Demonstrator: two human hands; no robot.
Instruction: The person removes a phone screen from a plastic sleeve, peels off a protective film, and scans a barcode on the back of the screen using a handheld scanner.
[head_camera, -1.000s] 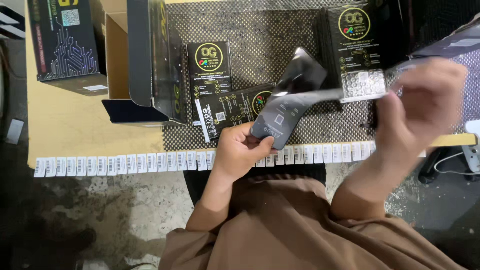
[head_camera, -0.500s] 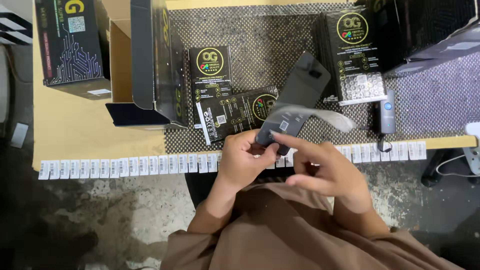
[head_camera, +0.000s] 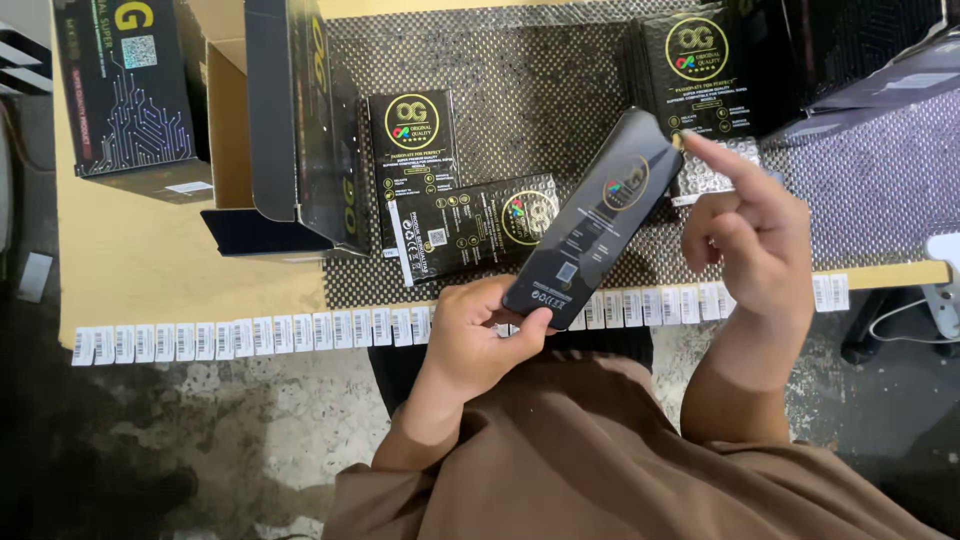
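The fingers of the left hand (head_camera: 480, 335) were curled closed around the near end of a long, flat black pack (head_camera: 595, 220), with the thumb pressed on its printed face near the lower edge. The pack was held tilted, its far end raised toward the upper right, above the near edge of the table. The right hand (head_camera: 755, 245) was seen loosely open: its forefinger was stretched out so that the tip touched the far corner of the pack, while the other fingers were half bent and gripped nothing.

Just left of the held pack, a second black pack with a round gold emblem (head_camera: 470, 225) was laid slantwise on the dotted black mat (head_camera: 520, 90), and a third (head_camera: 412, 150) was set upright just beyond it. Farther right, a stack of similar packs (head_camera: 695, 65) was placed on the mat, partly hidden behind the right forefinger. An open black carton with brown inner flaps (head_camera: 290, 120) was stood at the left edge of the mat, and a larger black box (head_camera: 130, 85) was set at the far left corner of the tan table (head_camera: 150, 280). A row of small white barcode labels (head_camera: 250, 335) was stuck along the near edge of the table.
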